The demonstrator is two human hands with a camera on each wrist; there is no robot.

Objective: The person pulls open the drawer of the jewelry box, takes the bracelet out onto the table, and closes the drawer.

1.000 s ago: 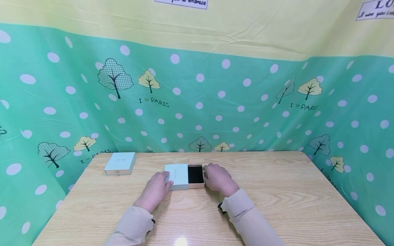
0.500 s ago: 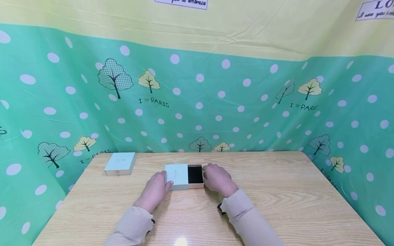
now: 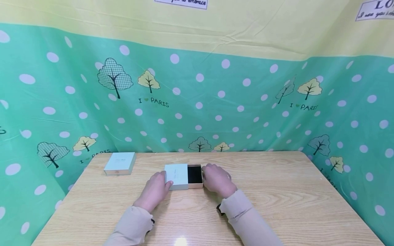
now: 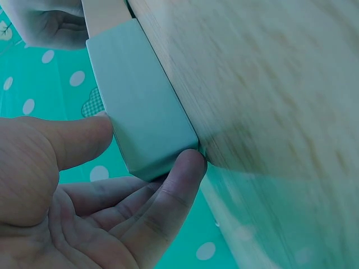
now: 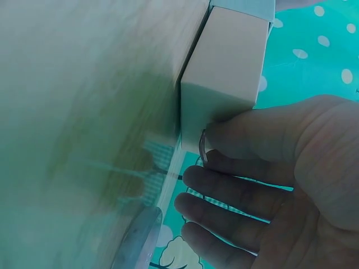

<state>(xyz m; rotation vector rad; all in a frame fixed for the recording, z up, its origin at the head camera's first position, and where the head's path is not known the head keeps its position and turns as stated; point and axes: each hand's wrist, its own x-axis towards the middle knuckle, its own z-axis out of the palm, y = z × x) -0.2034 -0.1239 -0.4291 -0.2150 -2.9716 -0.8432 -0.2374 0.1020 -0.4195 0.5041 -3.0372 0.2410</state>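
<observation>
drawer box (image 3: 176, 175), pale blue, part-open, black inside, left grip (image 3: 155, 189) clasping it, right grip (image 3: 218, 178) pinching its loop (image 5: 202, 147)

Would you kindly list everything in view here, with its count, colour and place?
Outer cover: one, pale blue, mid-table
Drawer: one, pinkish with black interior, partly out of the cover's right end
Pull loop: one, colour unclear, at the drawer's outer end
Closed box: one, pale blue top, pinkish front, far left of table
Table: one, light wood-grain, under both boxes
Curtain: one, green and yellow, printed, behind the table
Wristbands: two, black, partly hidden at the wrists
Cuffs: two, beige, on the forearms
Left hand: one, bare, gripping the cover
Right hand: one, bare, pinching the pull loop
</observation>
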